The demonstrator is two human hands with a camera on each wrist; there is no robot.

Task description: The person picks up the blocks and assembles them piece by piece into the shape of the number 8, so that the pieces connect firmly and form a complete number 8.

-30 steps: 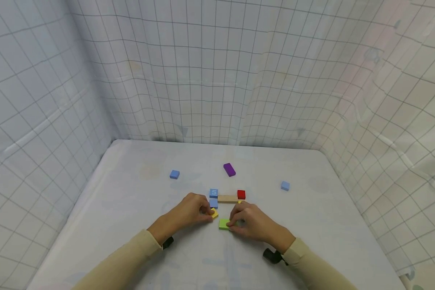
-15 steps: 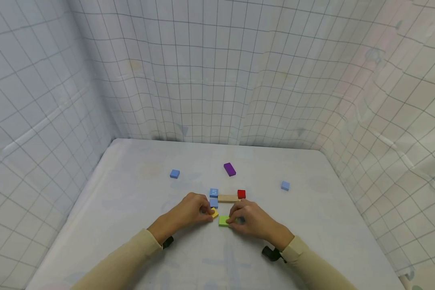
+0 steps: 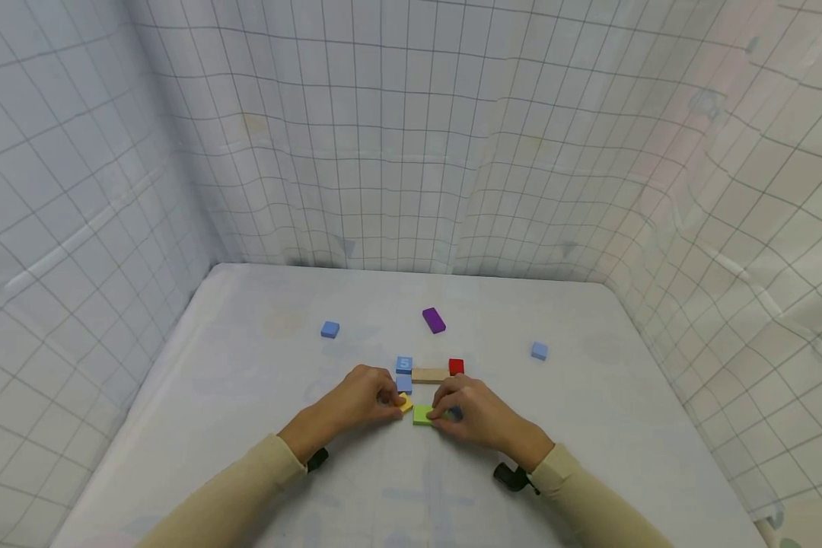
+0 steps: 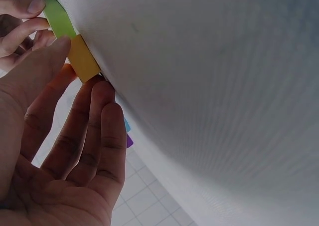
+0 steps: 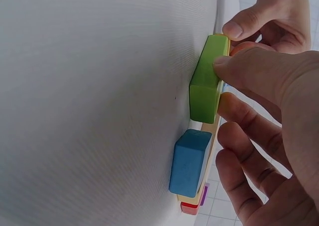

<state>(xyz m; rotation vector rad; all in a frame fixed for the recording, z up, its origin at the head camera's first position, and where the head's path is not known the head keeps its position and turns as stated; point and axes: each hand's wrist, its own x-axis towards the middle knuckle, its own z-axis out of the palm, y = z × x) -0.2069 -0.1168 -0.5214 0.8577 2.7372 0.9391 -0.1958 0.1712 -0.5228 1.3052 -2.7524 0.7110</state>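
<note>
My left hand [image 3: 359, 399] pinches a small yellow block [image 4: 83, 59] between thumb and fingers, low at the tabletop. Close to its right, my right hand [image 3: 476, 415] holds a longer light-green block [image 5: 205, 84], thumb on the near face and fingers behind. In the left wrist view the green and yellow blocks meet end to end. A blue block [image 5: 189, 163] stands by the right fingers, mostly hidden in the head view. Just beyond the hands, a blue block marked 5 [image 3: 404, 364], a plain blue block [image 3: 404, 384], a wooden strip [image 3: 430, 376] and a red block [image 3: 456, 367] form an arrangement.
Farther back lies a purple block [image 3: 434, 320]. Single blue blocks sit apart at the left [image 3: 330, 329] and at the right [image 3: 539, 351]. Grid-patterned curtains [image 3: 411, 152] enclose the white-covered table [image 3: 260, 312] at the back and both sides.
My right hand has slid the green block a little away from me, beside the yellow block. The left hand stays where it was with the yellow block.
</note>
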